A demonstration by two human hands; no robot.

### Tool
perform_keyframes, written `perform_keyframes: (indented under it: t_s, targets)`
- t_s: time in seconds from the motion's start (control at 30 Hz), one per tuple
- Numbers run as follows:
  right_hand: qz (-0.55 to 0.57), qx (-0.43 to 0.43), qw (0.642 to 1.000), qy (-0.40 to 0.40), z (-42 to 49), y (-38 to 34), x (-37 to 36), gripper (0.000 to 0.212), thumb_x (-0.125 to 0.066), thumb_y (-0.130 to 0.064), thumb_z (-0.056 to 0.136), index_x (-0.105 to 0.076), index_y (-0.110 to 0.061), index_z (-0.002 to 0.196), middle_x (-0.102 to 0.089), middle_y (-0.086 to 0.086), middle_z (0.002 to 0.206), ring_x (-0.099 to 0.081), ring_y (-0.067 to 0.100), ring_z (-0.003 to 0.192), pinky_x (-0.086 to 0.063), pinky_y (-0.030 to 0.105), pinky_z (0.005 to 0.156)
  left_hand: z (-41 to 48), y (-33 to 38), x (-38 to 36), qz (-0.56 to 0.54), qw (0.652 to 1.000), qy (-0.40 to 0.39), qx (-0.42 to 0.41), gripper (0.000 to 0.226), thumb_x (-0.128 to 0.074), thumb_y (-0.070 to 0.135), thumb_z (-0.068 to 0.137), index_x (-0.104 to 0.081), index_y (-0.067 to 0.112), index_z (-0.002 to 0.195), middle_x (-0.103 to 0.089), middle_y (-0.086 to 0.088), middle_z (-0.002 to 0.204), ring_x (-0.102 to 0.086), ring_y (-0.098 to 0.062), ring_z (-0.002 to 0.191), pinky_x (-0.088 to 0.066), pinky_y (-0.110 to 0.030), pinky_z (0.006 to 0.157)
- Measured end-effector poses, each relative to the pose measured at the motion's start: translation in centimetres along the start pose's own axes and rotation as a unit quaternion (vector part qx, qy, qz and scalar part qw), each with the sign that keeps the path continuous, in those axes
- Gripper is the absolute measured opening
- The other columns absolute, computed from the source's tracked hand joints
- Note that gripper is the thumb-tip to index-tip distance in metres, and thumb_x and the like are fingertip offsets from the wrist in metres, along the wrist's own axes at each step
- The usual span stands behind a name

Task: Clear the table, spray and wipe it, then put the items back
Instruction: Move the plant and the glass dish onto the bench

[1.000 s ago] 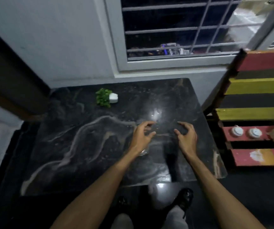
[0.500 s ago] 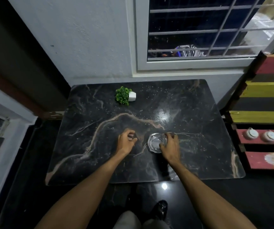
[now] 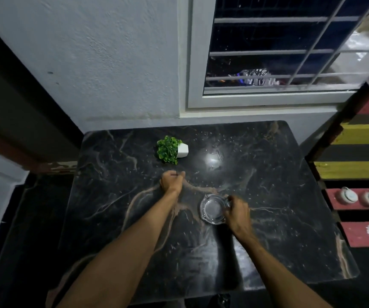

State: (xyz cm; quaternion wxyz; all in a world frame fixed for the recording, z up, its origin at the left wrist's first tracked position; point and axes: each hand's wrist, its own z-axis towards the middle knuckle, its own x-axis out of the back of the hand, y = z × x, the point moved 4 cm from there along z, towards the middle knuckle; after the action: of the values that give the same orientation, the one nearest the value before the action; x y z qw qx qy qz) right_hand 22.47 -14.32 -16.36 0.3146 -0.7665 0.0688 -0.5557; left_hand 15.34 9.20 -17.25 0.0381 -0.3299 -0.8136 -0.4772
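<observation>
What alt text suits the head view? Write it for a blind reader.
A person's right hand grips a glass ashtray at a dark marble table; the left hand, fingers curled, is close to a small potted plant.

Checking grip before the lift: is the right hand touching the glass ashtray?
Touching. The head view shows the right hand gripping the glass ashtray at its right rim.

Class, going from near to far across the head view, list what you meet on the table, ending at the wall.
glass dish → left hand → potted plant → window
</observation>
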Motion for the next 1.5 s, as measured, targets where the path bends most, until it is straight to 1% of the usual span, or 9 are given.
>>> perform_keyframes:
  t_s: [0.23,0.4,0.5,0.73,0.93,1.1,1.23,1.4,1.5]
  targets:
    - [0.014,-0.018,0.999,0.037,4.3,-3.1,0.0,0.020,-0.057,0.004,0.069,-0.059,-0.013,0.078,-0.053,0.000,0.066,-0.056,0.025,0.064,-0.034,0.029,0.060,3.5,5.0,-3.1,-0.153,0.981,0.072,0.099,0.080,-0.092,0.037,0.070,-0.059,-0.003,0.130,-0.060,-0.023,0.136,-0.055,-0.037,0.131,-0.047,-0.042,0.109]
    - [0.032,-0.033,0.997,0.058,6.5,-3.7,0.8,0.023,-0.055,0.007,0.073,-0.063,-0.011,0.084,-0.062,0.002,0.071,-0.058,0.019,0.063,-0.038,0.028,0.057,5.5,7.6,-4.4,-0.116,0.973,0.127,0.156,0.130,-0.092,0.055,0.062,-0.024,-0.006,0.155,-0.030,-0.025,0.161,-0.032,-0.039,0.149,-0.027,-0.046,0.121]
    - [0.045,-0.035,0.996,0.072,7.9,-3.6,1.6,0.021,-0.055,0.007,0.071,-0.055,-0.014,0.074,-0.058,0.000,0.066,-0.051,0.014,0.058,-0.035,0.025,0.050,7.5,8.6,-5.2,-0.084,0.978,0.139,0.134,0.114,-0.093,0.044,0.066,-0.032,-0.007,0.148,-0.036,-0.027,0.155,-0.038,-0.040,0.144,-0.032,-0.046,0.116]
    - [0.065,-0.064,0.993,0.081,9.4,-2.5,3.9,0.025,-0.053,0.004,0.069,-0.049,-0.020,0.068,-0.049,-0.003,0.060,-0.042,0.016,0.058,-0.029,0.028,0.060,7.2,8.5,-5.4,-0.004,0.993,0.118,-0.014,0.060,-0.090,0.021,0.068,-0.064,0.006,0.120,-0.061,-0.019,0.132,-0.059,-0.038,0.122,-0.048,-0.041,0.099]
    - [0.089,-0.105,0.986,0.090,9.7,1.7,7.3,0.014,-0.056,-0.002,0.071,-0.063,-0.013,0.076,-0.061,0.007,0.071,-0.056,0.030,0.073,-0.032,0.028,0.066,1.1,8.9,-8.0,0.012,0.987,0.031,-0.155,0.059,-0.089,0.008,0.067,-0.064,0.005,0.120,-0.066,-0.018,0.122,-0.053,-0.034,0.121,-0.047,-0.037,0.098]
    - [0.117,-0.127,0.976,0.128,9.7,6.7,12.4,0.010,-0.055,-0.006,0.072,-0.059,-0.014,0.076,-0.065,0.011,0.079,-0.060,0.034,0.083,-0.033,0.029,0.069,-5.4,10.4,-13.6,-0.002,0.971,-0.065,-0.232,0.060,-0.090,0.002,0.066,-0.063,0.003,0.119,-0.071,-0.015,0.107,-0.064,-0.016,0.087,-0.053,-0.028,0.080]
    - [0.136,-0.149,0.963,0.177,8.8,15.3,19.0,0.013,-0.056,-0.005,0.070,-0.056,-0.017,0.075,-0.064,0.009,0.078,-0.061,0.033,0.081,-0.043,0.036,0.070,-12.8,10.9,-22.4,-0.024,0.944,-0.198,-0.263,0.053,-0.082,-0.015,0.072,-0.061,0.001,0.117,-0.072,-0.007,0.096,-0.067,0.013,0.071,-0.052,-0.006,0.068]
    - [0.143,-0.199,0.945,0.218,7.6,29.9,27.3,0.009,-0.057,-0.008,0.070,-0.051,-0.013,0.066,-0.053,0.001,0.062,-0.052,0.023,0.066,-0.044,0.040,0.062,-22.2,7.6,-35.5,-0.011,0.925,-0.287,-0.250,0.058,-0.083,-0.017,0.069,-0.065,0.007,0.119,-0.074,0.009,0.099,-0.072,-0.002,0.089,-0.057,-0.020,0.088]
    - [0.153,-0.239,0.929,0.236,6.3,39.5,31.3,0.003,-0.059,-0.015,0.070,-0.058,-0.012,0.070,-0.061,0.005,0.069,-0.058,0.025,0.073,-0.046,0.039,0.066,-28.4,4.5,-42.9,0.015,0.922,-0.308,-0.234,0.061,-0.086,-0.012,0.068,-0.065,0.015,0.120,-0.075,0.010,0.099,-0.071,-0.004,0.089,-0.058,-0.023,0.087]
